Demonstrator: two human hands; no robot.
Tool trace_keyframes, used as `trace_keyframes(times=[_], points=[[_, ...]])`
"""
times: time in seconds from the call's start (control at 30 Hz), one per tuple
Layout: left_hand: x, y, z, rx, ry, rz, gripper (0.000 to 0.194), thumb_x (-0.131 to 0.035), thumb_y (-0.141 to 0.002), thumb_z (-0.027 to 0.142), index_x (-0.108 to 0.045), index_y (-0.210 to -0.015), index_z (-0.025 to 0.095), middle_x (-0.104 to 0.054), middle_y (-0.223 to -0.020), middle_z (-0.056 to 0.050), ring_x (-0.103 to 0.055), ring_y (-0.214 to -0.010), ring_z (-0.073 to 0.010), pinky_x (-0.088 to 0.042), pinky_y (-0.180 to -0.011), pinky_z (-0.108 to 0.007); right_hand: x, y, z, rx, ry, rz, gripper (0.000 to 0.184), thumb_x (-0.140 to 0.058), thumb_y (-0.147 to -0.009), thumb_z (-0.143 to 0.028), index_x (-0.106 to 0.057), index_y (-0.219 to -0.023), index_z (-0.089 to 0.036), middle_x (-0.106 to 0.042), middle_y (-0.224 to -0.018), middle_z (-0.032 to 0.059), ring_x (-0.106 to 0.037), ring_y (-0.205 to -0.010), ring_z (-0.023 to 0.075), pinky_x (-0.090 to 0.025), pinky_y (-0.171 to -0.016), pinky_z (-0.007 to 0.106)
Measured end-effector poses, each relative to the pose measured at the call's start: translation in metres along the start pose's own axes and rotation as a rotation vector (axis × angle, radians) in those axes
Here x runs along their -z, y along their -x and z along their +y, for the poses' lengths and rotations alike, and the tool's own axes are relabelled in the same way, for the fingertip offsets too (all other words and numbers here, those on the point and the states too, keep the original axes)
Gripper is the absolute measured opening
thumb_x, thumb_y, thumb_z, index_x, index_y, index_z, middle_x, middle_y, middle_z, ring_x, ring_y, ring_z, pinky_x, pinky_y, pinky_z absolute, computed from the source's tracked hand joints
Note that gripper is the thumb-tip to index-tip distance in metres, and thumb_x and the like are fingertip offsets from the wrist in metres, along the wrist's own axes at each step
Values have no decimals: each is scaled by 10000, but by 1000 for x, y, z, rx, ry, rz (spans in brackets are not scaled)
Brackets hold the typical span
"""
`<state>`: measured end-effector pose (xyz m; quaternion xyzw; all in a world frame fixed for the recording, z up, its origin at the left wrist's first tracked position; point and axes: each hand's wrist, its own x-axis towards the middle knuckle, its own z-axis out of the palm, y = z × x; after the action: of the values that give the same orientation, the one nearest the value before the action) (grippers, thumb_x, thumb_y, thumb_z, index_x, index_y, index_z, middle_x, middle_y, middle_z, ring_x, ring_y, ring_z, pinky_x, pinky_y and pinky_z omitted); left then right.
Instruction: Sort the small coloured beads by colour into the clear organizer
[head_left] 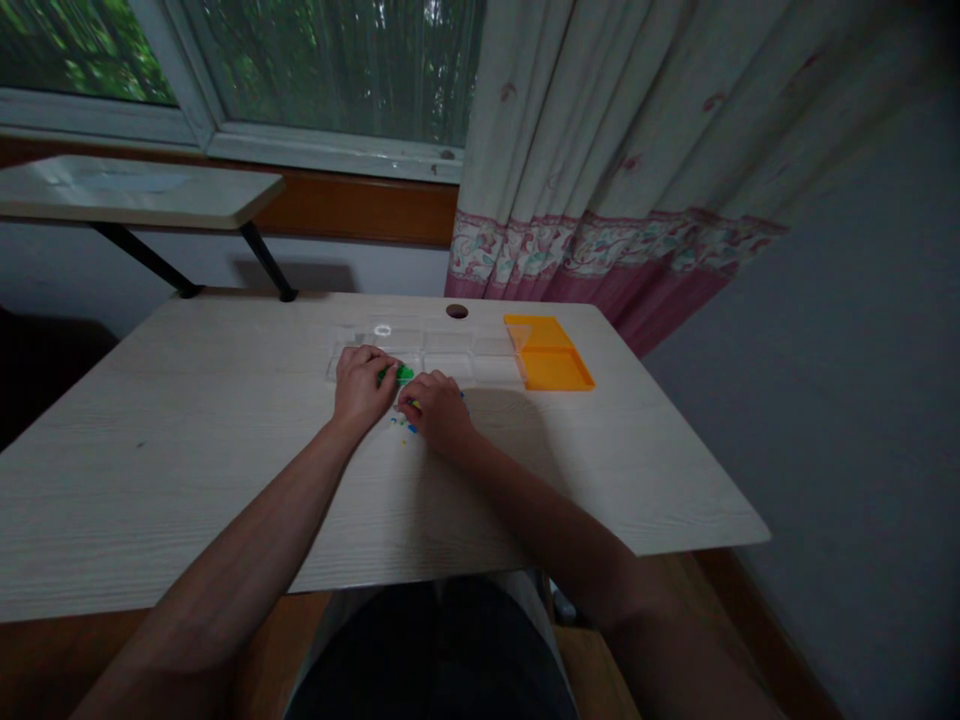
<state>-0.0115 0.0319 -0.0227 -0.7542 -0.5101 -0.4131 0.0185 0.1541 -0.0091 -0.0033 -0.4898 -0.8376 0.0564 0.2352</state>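
My left hand (361,388) is closed, its fingers and thumb around a small green piece (405,374) whose exact kind I cannot make out. Close beside it, my right hand (442,412) is pinched near the tabletop; whatever its fingertips hold is too small to name. Several tiny blue, green and yellow bits (412,429) lie scattered on the table just below the hands. Behind both hands lies a clear plastic box (448,368) divided into compartments, its left part partly covered by my left hand.
An orange two-part tray (556,368) lies at the clear box's right end. The pale wooden table (225,440) has a round hole (457,312) near its back edge. A raised shelf (150,195) stands at the back left, and a curtain (570,200) hangs behind.
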Motion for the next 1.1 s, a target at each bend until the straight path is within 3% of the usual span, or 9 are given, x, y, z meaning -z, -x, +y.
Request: trace_keyframes(times=[0.27, 0.5, 0.7, 0.97, 1.1], points=[[6, -1, 8, -77, 29, -55, 245, -536, -899, 248, -730, -1048, 237, -649, -973, -63, -531, -994, -255, -420, -932, -448, 3, -10, 24, -186, -354, 297, 88, -647, -870, -231, -701, -805, -206, -695, -866, 29, -583, -842, 169, -428, -888, 307], [9, 0, 16, -193, 120, -122, 239, -576, -916, 385, -699, -1058, 236, -663, -1000, -60, -553, -1006, -234, -426, -936, -424, 4, -15, 23, -329, -585, 320, 110, -631, -825, -269, -701, -767, -207, -686, -811, 7, -577, -740, 146, -473, -767, 276], [8, -1, 21, -190, 108, -86, 236, -559, -940, 405, -703, -1016, 234, -679, -951, -55, -557, -969, -229, -437, -906, -413, 5, -14, 22, -300, -603, 383, 127, -618, -829, -286, -691, -759, -209, -674, -800, 12, -577, -747, 151, -481, -773, 276], [9, -1, 20, -226, 83, -91, 259, -499, -971, 349, -726, -1051, 255, -675, -924, -53, -540, -919, -227, -441, -867, -412, 6, -10, 24, -213, -509, 373, 168, -581, -887, -279, -710, -805, -209, -703, -848, 35, -601, -809, 162, -475, -818, 289], [10, -1, 17, -174, 48, -92, 293, -469, -979, 347, -725, -1088, 253, -670, -947, -62, -535, -938, -236, -425, -883, -427, 6, -9, 25, -178, -454, 351, 170, -578, -908, -254, -718, -827, -201, -698, -853, 42, -596, -818, 165, -463, -840, 291]])
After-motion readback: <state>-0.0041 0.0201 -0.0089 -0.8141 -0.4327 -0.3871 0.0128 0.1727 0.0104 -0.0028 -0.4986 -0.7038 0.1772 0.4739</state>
